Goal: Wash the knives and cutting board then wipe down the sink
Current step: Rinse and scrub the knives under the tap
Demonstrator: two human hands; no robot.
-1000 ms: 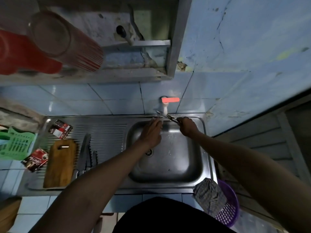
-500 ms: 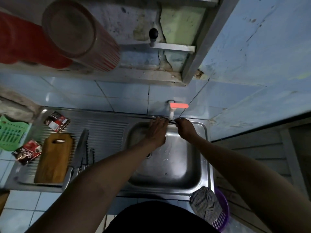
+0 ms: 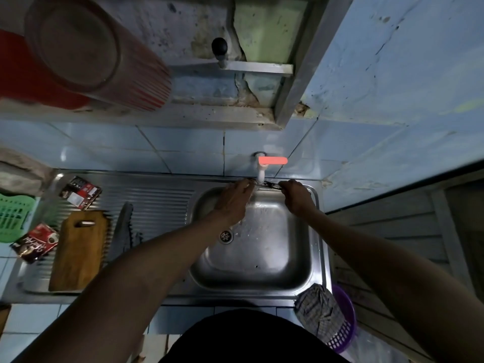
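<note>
Wall: you face pale blue tiles (image 3: 183, 142) with a grimy ledge above them
Sink: the steel sink (image 3: 314, 258) sits below you, its ribbed drainboard (image 3: 162, 197) running off to your left; the drain (image 3: 226, 236) lies near the basin's left side
Cups: a ribbed red-striped cup (image 3: 104, 56) lies on its side on the ledge, upper left, against something red (image 3: 15, 61)
Cutting board: the wooden cutting board (image 3: 78, 252) lies flat on the drainboard, its handle slot towards the wall
Knives: a long serrated knife (image 3: 121, 229) lies just right of the board, with a smaller dark blade (image 3: 136, 237) beside it, partly hidden by your left forearm
Basket: a purple basket (image 3: 345, 328) stands at the sink's near right corner with a checked cloth (image 3: 319, 313) draped in it
Green rack: a green plastic rack (image 3: 13, 216) sits at the far left edge
Packets: two red sachets, one (image 3: 81, 191) near the wall, one (image 3: 35, 243) left of the board
Tap: a white tap (image 3: 260, 172) with an orange lever (image 3: 272, 160) juts from the tiles over the basin's far rim
Right hand: your right hand (image 3: 296, 197) curls its grip round the handle of a small knife (image 3: 269, 184) held under the spout
Left hand: your left hand (image 3: 233, 201) reaches to the blade end with fairly straight fingers; you cannot tell whether its grip pinches the blade
</note>
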